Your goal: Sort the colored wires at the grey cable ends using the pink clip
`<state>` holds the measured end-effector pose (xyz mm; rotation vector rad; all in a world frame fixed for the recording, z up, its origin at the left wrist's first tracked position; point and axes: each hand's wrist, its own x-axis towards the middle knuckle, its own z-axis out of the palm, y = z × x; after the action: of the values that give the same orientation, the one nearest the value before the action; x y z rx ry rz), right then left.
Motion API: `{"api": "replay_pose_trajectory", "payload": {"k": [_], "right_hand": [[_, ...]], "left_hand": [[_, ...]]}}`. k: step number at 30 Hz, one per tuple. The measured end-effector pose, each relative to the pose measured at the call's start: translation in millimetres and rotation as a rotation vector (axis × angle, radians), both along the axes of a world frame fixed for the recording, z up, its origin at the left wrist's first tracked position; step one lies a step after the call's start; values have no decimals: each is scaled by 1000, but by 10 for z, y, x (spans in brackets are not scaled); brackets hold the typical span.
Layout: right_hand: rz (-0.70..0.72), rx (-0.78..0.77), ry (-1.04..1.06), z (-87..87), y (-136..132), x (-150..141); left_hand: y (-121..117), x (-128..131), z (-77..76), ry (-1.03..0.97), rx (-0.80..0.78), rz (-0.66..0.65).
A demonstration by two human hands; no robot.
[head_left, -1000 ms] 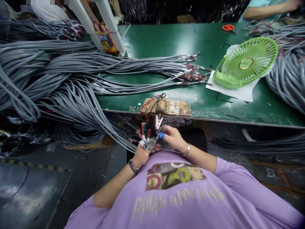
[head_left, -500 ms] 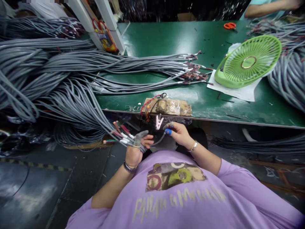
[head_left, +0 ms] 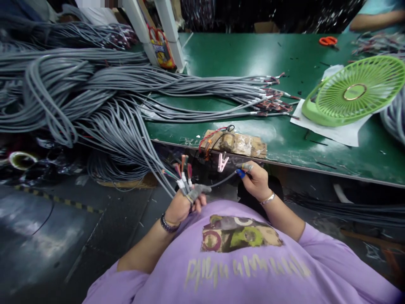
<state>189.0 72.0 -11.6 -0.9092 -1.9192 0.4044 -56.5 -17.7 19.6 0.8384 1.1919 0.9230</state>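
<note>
My left hand [head_left: 182,205] is closed round the ends of a few grey cables [head_left: 182,183], whose red and white tips stick up above the fist; a grey cot covers one finger. My right hand [head_left: 255,180], with a blue finger cot, pinches a single thin grey cable [head_left: 223,180] that runs from the left fist across to it. Both hands are in front of my chest, below the table edge. A pink clip [head_left: 222,161] hangs just above, under a taped wooden block [head_left: 236,143] with red and black wires.
A green table [head_left: 240,55] carries a long bundle of grey cables [head_left: 202,86] with stripped ends, a green fan [head_left: 354,90] on white paper, and orange scissors [head_left: 328,41]. A big heap of grey cable [head_left: 63,97] spills off the left. Another person's arm [head_left: 376,19] is at top right.
My hands have drawn apart: the right one pulled one cable out to the right while the left fist tipped the cable ends upright. The view has shifted a little to the left.
</note>
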Motion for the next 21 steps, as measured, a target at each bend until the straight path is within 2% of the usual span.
{"api": "replay_pose_trajectory", "payload": {"k": [2,4,9,12,14,17,19,21], "right_hand": [[108,-69,30,52,-67,-112],[229,-224,90,89,-150,-259],[398,-962,451,82,-259,-525],[392,-1215,524,59,-232,-526],[367,-1266,561,49,-206,-510],[259,-1239,642,50,-170,-512],[221,-1215,661,73,-147,-524],[263,-1217,640,116,-123,-535]], "left_hand": [[82,95,-42,-111,99,190],[166,208,-95,-157,167,211],[239,405,-204,13,160,69],[202,406,-211,147,110,-33],[179,393,-190,258,126,-77],[166,391,-147,364,146,-97],[172,393,-130,389,133,-98],[184,385,-124,349,93,-119]]}}
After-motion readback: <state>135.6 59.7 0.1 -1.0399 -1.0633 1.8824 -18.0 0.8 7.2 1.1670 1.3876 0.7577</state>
